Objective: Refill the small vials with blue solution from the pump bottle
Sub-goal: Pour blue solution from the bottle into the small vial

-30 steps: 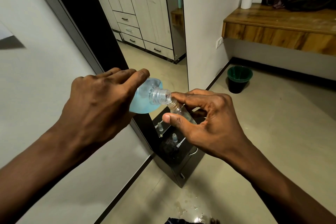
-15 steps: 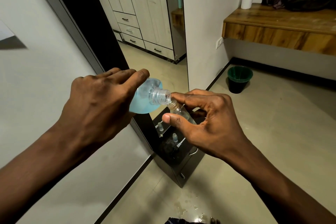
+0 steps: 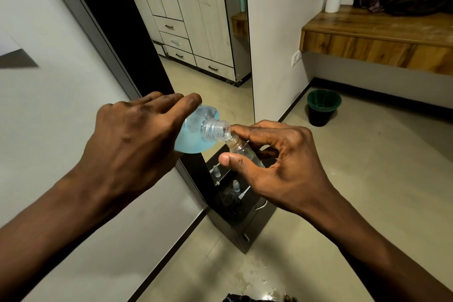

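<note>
Gripping a rounded, clear plastic bottle (image 3: 196, 137) holding blue liquid, the left hand (image 3: 132, 144) held its ridged, capless neck tilted against the mouth of a small clear vial (image 3: 242, 149). The right hand (image 3: 282, 167) pinched that vial between thumb and fingers above a dark cabinet (image 3: 245, 225); bare floor (image 3: 355, 179) lay open rightward.

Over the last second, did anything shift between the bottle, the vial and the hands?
Nothing visibly moved. The left hand still grips the tilted blue bottle, its open mouth at the neck of the small vial, which the right hand still pinches.
</note>
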Action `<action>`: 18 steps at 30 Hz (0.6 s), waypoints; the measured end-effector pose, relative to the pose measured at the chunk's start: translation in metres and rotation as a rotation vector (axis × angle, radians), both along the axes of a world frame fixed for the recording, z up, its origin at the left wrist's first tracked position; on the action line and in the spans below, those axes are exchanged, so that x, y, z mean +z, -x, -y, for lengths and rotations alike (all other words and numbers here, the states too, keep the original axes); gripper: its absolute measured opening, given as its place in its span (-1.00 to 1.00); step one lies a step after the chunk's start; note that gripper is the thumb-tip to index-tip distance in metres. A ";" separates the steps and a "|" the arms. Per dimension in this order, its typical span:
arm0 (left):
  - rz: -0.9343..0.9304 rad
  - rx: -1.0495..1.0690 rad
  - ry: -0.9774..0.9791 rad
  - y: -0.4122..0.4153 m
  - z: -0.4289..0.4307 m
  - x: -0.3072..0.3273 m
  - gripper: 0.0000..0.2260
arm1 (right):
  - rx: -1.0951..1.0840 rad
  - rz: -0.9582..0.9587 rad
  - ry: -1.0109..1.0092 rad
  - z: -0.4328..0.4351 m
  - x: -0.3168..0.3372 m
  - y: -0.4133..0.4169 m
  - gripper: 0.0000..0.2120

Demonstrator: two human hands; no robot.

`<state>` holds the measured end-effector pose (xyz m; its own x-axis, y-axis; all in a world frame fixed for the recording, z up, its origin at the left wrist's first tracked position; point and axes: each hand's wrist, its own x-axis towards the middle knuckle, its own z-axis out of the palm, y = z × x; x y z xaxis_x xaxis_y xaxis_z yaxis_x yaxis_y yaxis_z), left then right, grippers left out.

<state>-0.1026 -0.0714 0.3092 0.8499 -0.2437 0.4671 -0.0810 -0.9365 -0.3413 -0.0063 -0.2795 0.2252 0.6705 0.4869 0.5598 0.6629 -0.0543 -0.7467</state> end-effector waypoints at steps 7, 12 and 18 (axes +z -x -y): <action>-0.011 0.024 -0.011 -0.002 0.001 0.000 -0.42 | -0.005 0.000 0.002 0.000 -0.001 -0.001 -0.62; -0.018 0.018 -0.003 -0.002 0.000 0.000 -0.43 | -0.008 -0.006 0.000 -0.001 -0.001 -0.001 -0.63; -0.005 0.010 -0.003 -0.004 0.000 -0.001 -0.43 | -0.008 0.000 0.010 -0.001 -0.002 -0.003 -0.63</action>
